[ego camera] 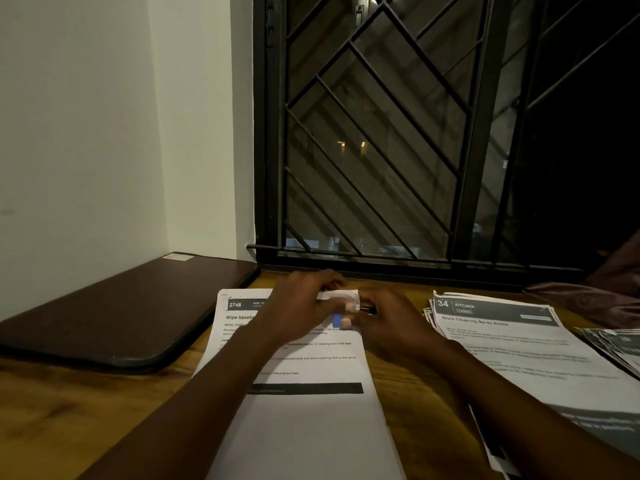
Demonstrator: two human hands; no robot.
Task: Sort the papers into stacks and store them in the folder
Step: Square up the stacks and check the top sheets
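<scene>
A white stack of printed sheets [304,410], headed "2748", lies in the middle of the wooden table. My left hand [298,306] holds the top right corner of this stack, with the corner lifted and curled. My right hand [384,317] pinches a small blue and black clip [337,319] at that same corner. A second stack [512,344], headed "34 KITCHEN", lies to the right, its sheets fanned unevenly. A dark brown closed folder [121,313] lies flat at the left, against the wall.
More dark-printed sheets [616,344] spill at the far right edge. A barred window [415,133] runs behind the table, and a dark reddish cloth [588,299] lies at the back right. Bare wooden table [86,410] shows at the front left.
</scene>
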